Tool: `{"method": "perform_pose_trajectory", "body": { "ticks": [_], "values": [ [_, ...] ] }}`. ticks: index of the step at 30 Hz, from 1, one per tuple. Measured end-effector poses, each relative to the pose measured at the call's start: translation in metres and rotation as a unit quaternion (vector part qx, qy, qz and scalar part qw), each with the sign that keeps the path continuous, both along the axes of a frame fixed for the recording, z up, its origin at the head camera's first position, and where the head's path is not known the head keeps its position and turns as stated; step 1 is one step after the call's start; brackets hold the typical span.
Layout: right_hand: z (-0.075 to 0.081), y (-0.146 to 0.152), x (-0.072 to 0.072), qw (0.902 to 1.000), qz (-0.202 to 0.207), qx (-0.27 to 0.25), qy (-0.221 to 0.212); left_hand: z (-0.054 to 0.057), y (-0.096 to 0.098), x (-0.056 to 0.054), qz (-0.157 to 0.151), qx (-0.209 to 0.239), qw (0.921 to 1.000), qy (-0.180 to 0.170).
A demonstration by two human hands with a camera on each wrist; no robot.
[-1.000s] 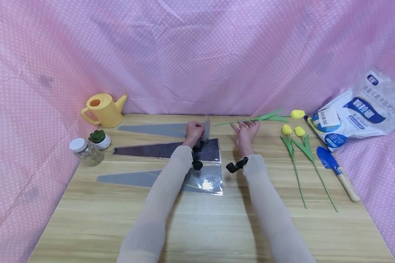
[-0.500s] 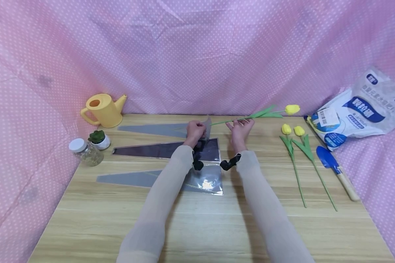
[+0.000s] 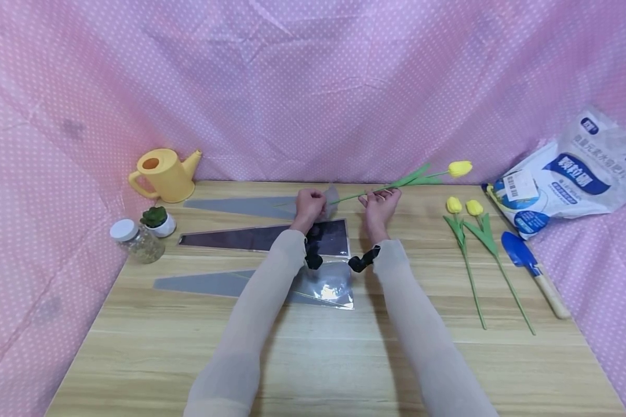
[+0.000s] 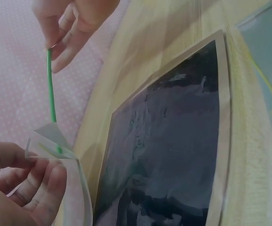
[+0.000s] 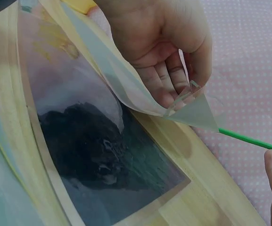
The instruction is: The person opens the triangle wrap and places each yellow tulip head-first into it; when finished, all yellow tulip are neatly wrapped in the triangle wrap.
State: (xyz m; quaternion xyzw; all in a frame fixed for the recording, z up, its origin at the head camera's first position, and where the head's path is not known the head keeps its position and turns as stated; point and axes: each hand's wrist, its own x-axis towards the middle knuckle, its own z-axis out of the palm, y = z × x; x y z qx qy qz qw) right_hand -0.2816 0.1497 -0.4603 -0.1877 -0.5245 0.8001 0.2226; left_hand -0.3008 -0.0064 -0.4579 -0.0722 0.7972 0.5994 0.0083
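"First, what are your fingers on?"

"Your left hand (image 3: pixel 309 208) has its fingers curled, pinching the mouth of the far grey sleeve (image 3: pixel 240 204). Your right hand (image 3: pixel 381 211) pinches the green stem (image 4: pixel 52 89) of a yellow tulip (image 3: pixel 413 178)."

"And how does that tulip lie?"

"Its stem slants down past your right fingertips, lower end inside the sleeve's mouth by your left fingers; leaves and bloom are outside, beyond your right hand."

"Next to the hands?"

"Nearer you lies a dark sleeve (image 3: pixel 250 236), flat; nearer still, a second grey sleeve (image 3: pixel 203 282), partly covered by your left forearm in the head view."

"Further out?"

"To your right, two loose tulips (image 3: pixel 459 231), blooms away from you, then a blue trowel (image 3: pixel 537 272) and a white bag (image 3: pixel 568 179) against the pink dotted cloth (image 3: pixel 313 104). To your left, a yellow watering can (image 3: pixel 169 174), a potted succulent (image 3: pixel 159 222) and a lidded jar (image 3: pixel 145 246) stand on the wooden table (image 3: pixel 334 359)."
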Motion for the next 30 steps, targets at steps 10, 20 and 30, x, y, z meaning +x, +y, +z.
{"method": "perform_pose_trajectory", "body": {
  "ticks": [10,20,30],
  "values": [
    [-0.001,-0.003,0.002,0.9992,0.039,0.013,0.003,0.007,0.010,0.001,0.014,-0.047,0.9980,0.040],
    [0.005,0.004,0.005,0.9988,0.045,0.020,0.004,0.008,0.016,0.001,0.029,-0.080,0.9955,0.043],
    [0.002,0.006,0.005,0.9973,0.073,0.011,0.002,0.008,0.017,0.004,0.032,-0.076,0.9957,0.043]
  ]
}}
